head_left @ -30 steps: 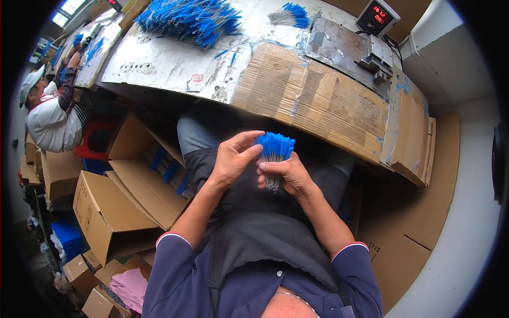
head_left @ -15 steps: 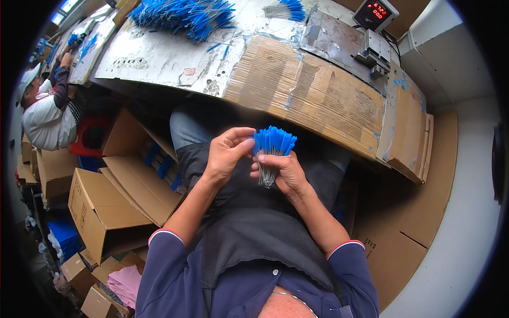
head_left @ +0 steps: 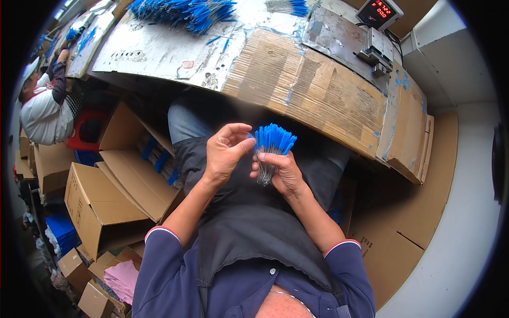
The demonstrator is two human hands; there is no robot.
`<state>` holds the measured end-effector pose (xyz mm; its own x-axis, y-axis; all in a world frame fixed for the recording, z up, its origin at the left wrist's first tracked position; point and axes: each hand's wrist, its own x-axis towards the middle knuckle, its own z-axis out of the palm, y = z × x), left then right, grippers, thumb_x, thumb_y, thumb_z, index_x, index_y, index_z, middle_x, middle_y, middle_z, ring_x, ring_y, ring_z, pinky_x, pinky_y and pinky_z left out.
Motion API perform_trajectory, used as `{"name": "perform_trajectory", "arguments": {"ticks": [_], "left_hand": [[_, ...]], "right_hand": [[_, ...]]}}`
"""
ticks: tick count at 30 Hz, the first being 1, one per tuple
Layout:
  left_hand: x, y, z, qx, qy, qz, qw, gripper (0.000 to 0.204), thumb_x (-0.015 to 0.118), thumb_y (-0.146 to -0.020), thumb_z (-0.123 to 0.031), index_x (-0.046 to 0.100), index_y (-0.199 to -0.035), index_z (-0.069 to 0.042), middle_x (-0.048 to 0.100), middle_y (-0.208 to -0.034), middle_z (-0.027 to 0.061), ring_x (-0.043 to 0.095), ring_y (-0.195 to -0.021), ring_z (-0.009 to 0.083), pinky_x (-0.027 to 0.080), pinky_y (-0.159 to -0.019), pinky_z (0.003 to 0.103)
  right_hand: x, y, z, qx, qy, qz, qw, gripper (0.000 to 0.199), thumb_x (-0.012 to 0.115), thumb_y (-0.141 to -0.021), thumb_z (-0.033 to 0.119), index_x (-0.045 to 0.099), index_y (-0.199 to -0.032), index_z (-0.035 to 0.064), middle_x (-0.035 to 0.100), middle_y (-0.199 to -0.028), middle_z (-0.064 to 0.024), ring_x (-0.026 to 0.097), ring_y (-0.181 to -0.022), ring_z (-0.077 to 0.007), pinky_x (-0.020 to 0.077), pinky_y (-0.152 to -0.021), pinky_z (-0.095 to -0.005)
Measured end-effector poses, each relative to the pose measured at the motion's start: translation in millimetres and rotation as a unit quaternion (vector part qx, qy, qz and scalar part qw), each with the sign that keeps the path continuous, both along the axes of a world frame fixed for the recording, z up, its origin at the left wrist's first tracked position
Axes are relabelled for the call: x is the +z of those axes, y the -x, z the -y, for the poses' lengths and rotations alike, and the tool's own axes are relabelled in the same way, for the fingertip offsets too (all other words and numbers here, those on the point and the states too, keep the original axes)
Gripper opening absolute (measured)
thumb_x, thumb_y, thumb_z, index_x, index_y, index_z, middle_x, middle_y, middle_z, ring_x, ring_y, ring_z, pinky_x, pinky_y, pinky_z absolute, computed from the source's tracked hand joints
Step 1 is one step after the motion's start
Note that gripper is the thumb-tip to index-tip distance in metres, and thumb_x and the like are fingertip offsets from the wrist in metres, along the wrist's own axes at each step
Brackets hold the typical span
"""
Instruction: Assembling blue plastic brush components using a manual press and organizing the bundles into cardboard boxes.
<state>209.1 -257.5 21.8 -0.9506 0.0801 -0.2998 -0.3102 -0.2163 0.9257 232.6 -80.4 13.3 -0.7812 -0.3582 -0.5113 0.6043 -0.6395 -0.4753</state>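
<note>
Bundle of thin, silvery, blue-tipped wires (head_left: 274, 138), clasped in the right hand (head_left: 287, 172), needs a steady grip; the left hand (head_left: 225, 155) curls beside it, any pinch unclear.

That slim bunch of thin wire pieces (head_left: 272, 139)? Super bright blue up top, silvery below. Black cloth apron (head_left: 249, 233), navy short-sleeved shirt (head_left: 164, 273) with red-and-white striped cuffs (head_left: 161, 228). From here, the flat, streaky brown cardboard sheet (head_left: 318, 87) looks blue-specked.

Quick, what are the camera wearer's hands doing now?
Left hand: half-curled; whether it grips anything can't be told.
Right hand: closed, holding a blue-tipped bundle.
</note>
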Motion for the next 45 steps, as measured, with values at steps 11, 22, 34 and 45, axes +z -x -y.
{"name": "perform_trajectory", "arguments": {"ticks": [11,22,34,45], "left_hand": [[-0.2,-13.6,0.4,-0.081,-0.075,0.071,0.991,0.027,0.073,-0.095,-0.012,0.065,-0.118,0.002,0.069,-0.096,0.0044,0.064,-0.084,0.0093,0.054,-0.077,0.025],[-6.7,-18.8,-6.7,-0.023,-0.103,0.084,0.991,0.032,0.072,-0.096,-0.015,0.061,-0.123,0.0,0.069,-0.098,0.0044,0.064,-0.077,0.0094,0.054,-0.062,0.025],[-24.3,-15.0,-12.2,0.01,-0.112,0.092,0.989,0.025,0.072,-0.096,-0.013,0.061,-0.117,-0.003,0.068,-0.099,0.0039,0.066,-0.078,0.0076,0.056,-0.064,0.021],[-22.7,-14.1,-6.2,-0.037,-0.164,0.166,0.972,0.029,0.077,-0.091,-0.011,0.063,-0.115,-0.006,0.068,-0.104,0.0031,0.068,-0.084,0.0095,0.059,-0.067,0.024]], "right_hand": [[-5.7,-3.0,3.3,0.026,-0.055,-0.018,0.998,0.024,0.072,-0.087,0.004,0.067,-0.11,-0.0024,0.071,-0.091,-0.0123,0.072,-0.075,-0.0229,0.0649,-0.067,-0.0389],[-4.2,-6.7,7.2,0.042,0.003,-0.036,0.998,0.031,0.07,-0.09,0.003,0.064,-0.12,-0.0039,0.072,-0.1,-0.0178,0.075,-0.081,-0.0303,0.0661,-0.073,-0.0428],[-6.4,-8.1,7.4,-0.025,0.08,-0.003,0.996,0.04,0.062,-0.087,-0.003,0.058,-0.127,-0.0049,0.068,-0.114,-0.0209,0.072,-0.099,-0.0352,0.0648,-0.084,-0.0503],[-12.7,-3.9,3.6,0.023,0.048,-0.017,0.998,0.036,0.064,-0.089,-0.001,0.06,-0.125,-0.0033,0.068,-0.116,-0.0167,0.071,-0.105,-0.0314,0.064,-0.088,-0.0491]]}}
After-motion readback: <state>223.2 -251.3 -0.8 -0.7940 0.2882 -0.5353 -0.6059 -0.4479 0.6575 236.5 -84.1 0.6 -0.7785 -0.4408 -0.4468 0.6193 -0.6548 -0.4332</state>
